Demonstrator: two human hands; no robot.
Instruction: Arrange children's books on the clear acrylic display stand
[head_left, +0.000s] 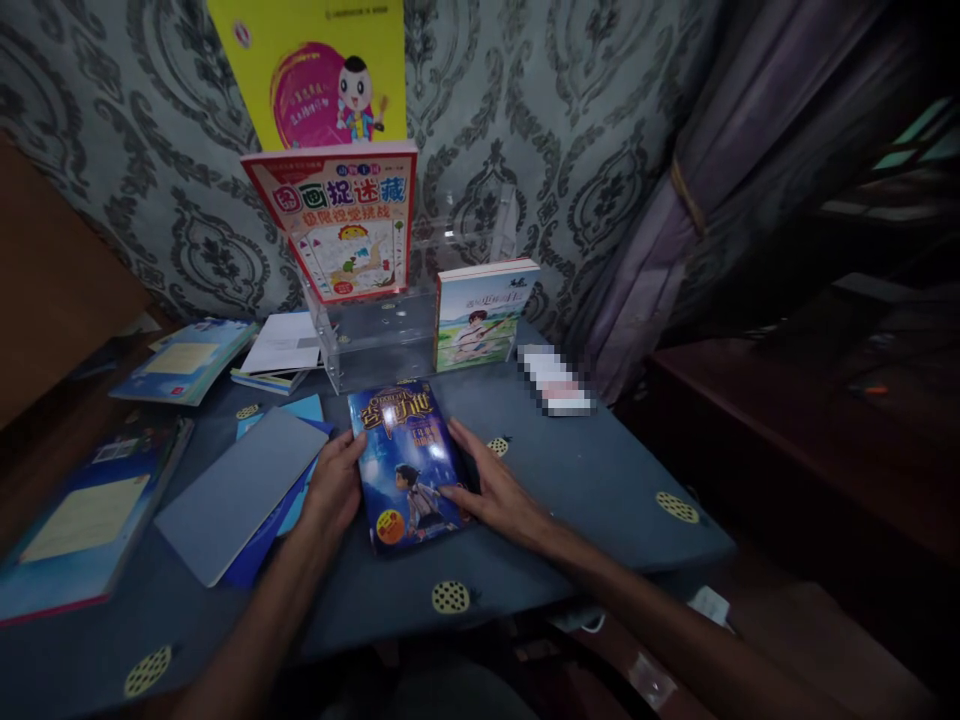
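Note:
A blue paperback book (pixel 409 470) with gold lettering and a drawn figure on its cover is between my two hands, low over the table. My left hand (pixel 337 485) grips its left edge. On the opposite edge is my right hand (pixel 491 485), its thumb on the cover and its other fingers at the side or underneath. Behind the book stands a clear acrylic rack (pixel 375 345). It bears a red-edged picture book (pixel 352 235), a yellow book (pixel 315 75) further back, and a smaller book with a landscape cover (pixel 480 315) at the right.
On the left of the table lie a grey-blue notebook (pixel 244 490) over blue books, a large blue book (pixel 90 520), another blue book (pixel 187 360) and white booklets (pixel 281 345). A blurred-out white item (pixel 556 380) lies right of the rack. A tied curtain (pixel 660 220) hangs beyond.

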